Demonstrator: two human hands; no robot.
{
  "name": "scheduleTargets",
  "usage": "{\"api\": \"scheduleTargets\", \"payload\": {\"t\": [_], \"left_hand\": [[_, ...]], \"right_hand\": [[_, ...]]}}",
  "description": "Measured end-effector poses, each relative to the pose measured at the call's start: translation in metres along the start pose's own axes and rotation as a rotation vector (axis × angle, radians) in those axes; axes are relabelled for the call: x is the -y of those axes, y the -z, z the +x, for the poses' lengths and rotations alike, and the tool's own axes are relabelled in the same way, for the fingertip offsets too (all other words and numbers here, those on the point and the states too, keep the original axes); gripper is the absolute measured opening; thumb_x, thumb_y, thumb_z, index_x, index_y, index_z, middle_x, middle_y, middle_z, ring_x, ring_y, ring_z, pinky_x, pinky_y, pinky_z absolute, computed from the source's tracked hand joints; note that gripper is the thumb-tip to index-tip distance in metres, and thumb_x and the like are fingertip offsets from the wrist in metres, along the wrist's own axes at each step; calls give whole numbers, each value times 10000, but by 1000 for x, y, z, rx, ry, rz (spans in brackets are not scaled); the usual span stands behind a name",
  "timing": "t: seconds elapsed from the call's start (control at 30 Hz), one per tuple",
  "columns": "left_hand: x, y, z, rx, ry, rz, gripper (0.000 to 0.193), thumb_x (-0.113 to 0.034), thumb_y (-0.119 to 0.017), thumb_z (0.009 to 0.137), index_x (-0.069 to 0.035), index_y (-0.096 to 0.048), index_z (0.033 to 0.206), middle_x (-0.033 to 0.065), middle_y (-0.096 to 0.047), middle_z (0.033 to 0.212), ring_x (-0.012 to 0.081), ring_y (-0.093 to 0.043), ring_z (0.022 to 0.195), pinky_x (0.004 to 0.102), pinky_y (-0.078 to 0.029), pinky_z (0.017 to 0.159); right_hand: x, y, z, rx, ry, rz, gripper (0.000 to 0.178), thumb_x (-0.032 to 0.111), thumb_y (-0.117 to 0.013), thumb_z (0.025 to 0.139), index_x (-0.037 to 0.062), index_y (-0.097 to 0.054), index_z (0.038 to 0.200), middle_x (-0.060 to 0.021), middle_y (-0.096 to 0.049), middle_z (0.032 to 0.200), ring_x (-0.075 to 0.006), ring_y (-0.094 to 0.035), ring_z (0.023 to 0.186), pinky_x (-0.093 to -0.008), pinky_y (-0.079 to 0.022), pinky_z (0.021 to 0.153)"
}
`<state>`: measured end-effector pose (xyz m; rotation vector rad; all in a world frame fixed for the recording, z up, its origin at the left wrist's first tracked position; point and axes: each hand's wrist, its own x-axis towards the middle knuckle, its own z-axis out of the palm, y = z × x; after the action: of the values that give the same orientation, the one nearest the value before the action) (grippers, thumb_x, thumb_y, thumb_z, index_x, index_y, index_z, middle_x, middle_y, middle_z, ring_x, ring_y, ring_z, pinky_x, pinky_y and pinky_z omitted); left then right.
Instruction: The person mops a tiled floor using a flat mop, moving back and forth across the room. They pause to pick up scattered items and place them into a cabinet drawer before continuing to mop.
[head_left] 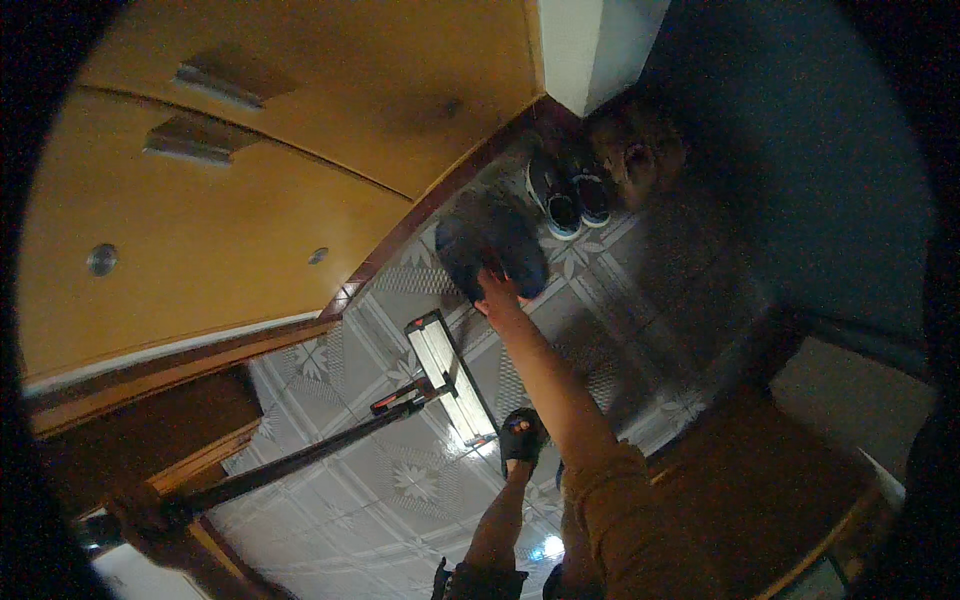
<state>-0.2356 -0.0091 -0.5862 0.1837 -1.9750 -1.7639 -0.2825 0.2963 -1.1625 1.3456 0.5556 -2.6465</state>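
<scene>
While the left hand [140, 515] grips the mop [438, 350]: hold it steady.
Right hand [500, 297]: at the dark shoes [460, 252] near the floor's [340, 515] cupboard [250, 240] edge (grip blurred, cannot tell); move both together.

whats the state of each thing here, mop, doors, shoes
flat mop: pole slanted, held
left hand: closed around the pole
right hand: at the dark blue footwear, hold unclear
dark blue footwear: blurred, cannot tell if lifted
dark sneakers: side by side, unworn
cabinet doors: shut
black slipper: worn
</scene>
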Motion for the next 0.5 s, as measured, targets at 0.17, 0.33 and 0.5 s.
{"api": "scheduleTargets", "payload": {"t": [0.17, 0.33, 0.5], "left_hand": [[4, 34, -32, 179, 21, 8, 309, -235, -530, 921, -82, -513, 1188, 82, -589, 1006, 149, -564, 787, 400, -508, 714], [-21, 52, -40, 347, 16, 134, 306, -256, -582, 896, -95, -503, 1144, 77, -571, 960, 156, -539, 800, 385, -485, 737], [-118, 98, -15, 442, -89, 52, 313, -281, -630, 872, -106, -491, 1091, 71, -550, 926, 167, -513, 815, 367, -458, 753]], "right_hand": [[-35, 24, -77, 109, 118, -948, 150, 219, -615, 847, 129, -591, 965, -31, -602, 896, -200, -579, 807, -377, -460, 650], [-104, 62, -282, 447, -39, -1658, 132, 256, -554, 887, 133, -598, 874, -12, -592, 822, -207, -595, 811, -384, -473, 730], [-144, 19, -462, 611, -521, -965, 267, 333, -586, 909, 107, -565, 1051, -33, -614, 996, -182, -606, 975, -391, -481, 872]]}}
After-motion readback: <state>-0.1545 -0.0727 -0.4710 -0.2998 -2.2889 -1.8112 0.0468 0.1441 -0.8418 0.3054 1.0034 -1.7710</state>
